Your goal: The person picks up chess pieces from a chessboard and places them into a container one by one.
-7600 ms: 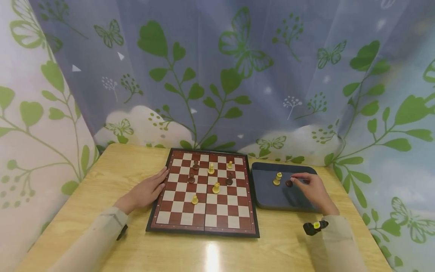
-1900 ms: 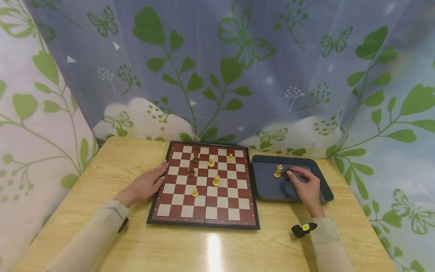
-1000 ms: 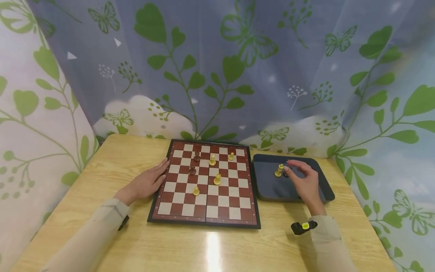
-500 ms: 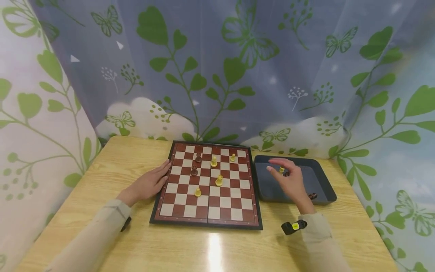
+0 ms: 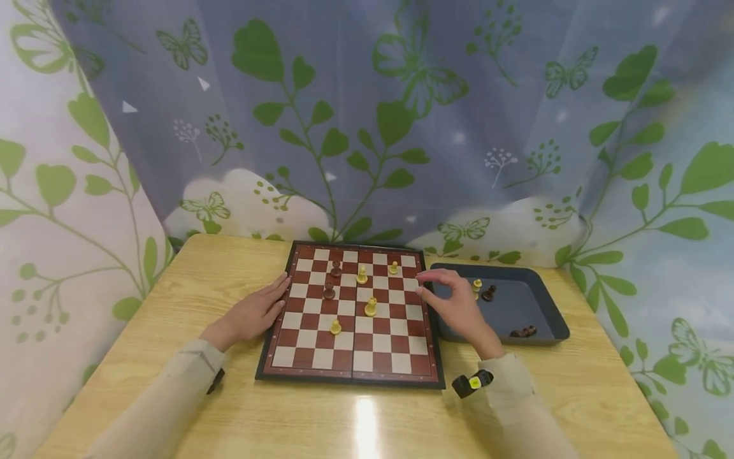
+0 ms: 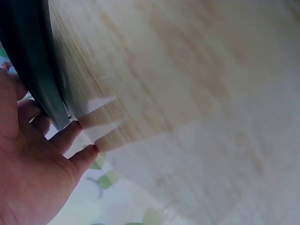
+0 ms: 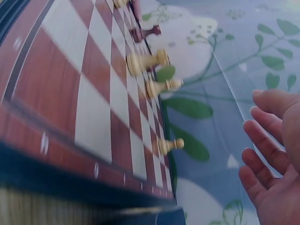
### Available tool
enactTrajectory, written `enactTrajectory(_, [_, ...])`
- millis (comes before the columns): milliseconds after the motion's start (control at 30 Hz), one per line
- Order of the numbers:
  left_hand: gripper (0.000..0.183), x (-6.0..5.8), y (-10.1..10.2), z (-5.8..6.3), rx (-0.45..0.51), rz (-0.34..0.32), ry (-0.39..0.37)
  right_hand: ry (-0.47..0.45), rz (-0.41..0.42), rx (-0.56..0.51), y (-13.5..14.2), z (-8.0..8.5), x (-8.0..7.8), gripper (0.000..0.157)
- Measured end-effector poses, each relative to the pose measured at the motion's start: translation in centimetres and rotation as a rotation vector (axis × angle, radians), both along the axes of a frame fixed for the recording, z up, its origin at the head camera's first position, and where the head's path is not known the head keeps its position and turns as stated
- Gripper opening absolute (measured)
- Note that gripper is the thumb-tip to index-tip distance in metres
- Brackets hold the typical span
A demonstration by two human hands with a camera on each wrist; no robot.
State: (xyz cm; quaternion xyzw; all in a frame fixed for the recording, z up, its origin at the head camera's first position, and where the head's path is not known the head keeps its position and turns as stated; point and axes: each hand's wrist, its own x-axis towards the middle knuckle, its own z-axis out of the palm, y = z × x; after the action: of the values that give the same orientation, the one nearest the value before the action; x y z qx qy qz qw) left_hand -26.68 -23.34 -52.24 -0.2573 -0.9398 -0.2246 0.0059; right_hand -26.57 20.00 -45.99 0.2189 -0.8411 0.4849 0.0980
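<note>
Left hand [image 5: 249,315] against left edge of chessboard [image 5: 401,344], grip relaxed; probably steadies it on bench [image 5: 241,414]. Right hand [image 5: 459,306] hovers at right edge, fingers parted, grip empty. Chess pieces [image 5: 371,307] on squares; tray [image 5: 513,299] alongside likely keeps others together.

The near right area of the chessboard [image 5: 381,343] offers free passage, while upright chess pieces [image 5: 371,307] obstruct its middle and far half, the left hand [image 5: 250,314] blocks its left edge, and the right hand [image 5: 459,309] overhangs its right.
</note>
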Motion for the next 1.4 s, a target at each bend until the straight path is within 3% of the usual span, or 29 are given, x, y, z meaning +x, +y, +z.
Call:
enactTrajectory(233, [0.054, 0.0, 0.1, 0.1, 0.003, 0.011, 0.010, -0.004, 0.076, 0.051, -2.8, 0.7, -0.7, 0.022])
enactTrajectory(400, [0.054, 0.1, 0.1, 0.3, 0.004, 0.004, 0.005, -0.078, 0.141, 0.098, -4.4, 0.7, -0.9, 0.024])
enactTrajectory(600, [0.053, 0.2, 0.1, 0.2, 0.009, 0.000, 0.003, -0.120, 0.252, 0.216, -5.9, 0.1, -1.3, 0.027])
enactTrajectory(833, [0.054, 0.1, 0.1, 0.1, 0.013, -0.002, 0.007, -0.160, 0.335, 0.271, -6.8, -0.4, -1.2, 0.026])
enactTrajectory(1033, [0.054, 0.0, 0.0, -0.3, 0.010, -0.004, 0.010, -0.103, 0.341, 0.304, -7.3, -0.9, -0.9, 0.017])
enactTrajectory(1400, [0.054, -0.1, -0.1, -0.2, 0.000, 0.001, 0.010, -0.060, 0.272, 0.316, -7.5, -1.1, -1.0, 0.020])
